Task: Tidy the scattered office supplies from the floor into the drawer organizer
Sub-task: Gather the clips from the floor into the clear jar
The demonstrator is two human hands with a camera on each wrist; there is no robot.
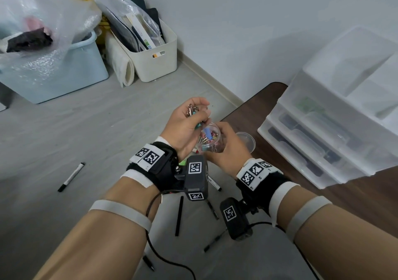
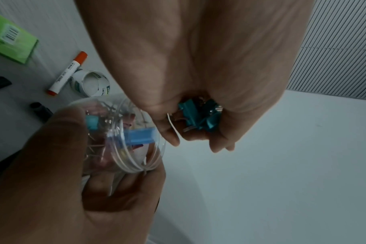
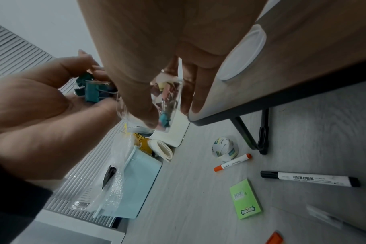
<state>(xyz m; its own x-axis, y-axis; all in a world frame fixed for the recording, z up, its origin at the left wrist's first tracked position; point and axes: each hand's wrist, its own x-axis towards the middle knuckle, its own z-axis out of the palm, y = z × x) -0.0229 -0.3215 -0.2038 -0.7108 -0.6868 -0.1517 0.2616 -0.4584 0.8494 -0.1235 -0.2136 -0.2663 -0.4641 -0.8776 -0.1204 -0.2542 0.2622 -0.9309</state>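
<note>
My left hand (image 1: pixel 200 111) cups a bunch of teal binder clips (image 1: pixel 192 110) just above the mouth of a clear plastic jar (image 1: pixel 210 138). The left wrist view shows the clips (image 2: pixel 198 115) wedged between curled fingers, right beside the jar's rim (image 2: pixel 136 148). My right hand (image 1: pixel 226 144) grips the jar round its side; coloured clips lie inside it (image 3: pixel 164 118). The jar's lid (image 1: pixel 246 140) lies on the brown table's corner. The white drawer organizer (image 1: pixel 323 129) stands on that table to the right, drawers closed.
On the grey floor lie a black-capped marker (image 1: pixel 71 177), a black pen (image 1: pixel 179 215), an orange-capped marker (image 3: pixel 232 162), a tape roll (image 3: pixel 224 148), a green sticky pad (image 3: pixel 246 199) and a whiteboard marker (image 3: pixel 309 179). A blue bin (image 1: pixel 53 75) and a white bin (image 1: pixel 150 53) stand by the wall.
</note>
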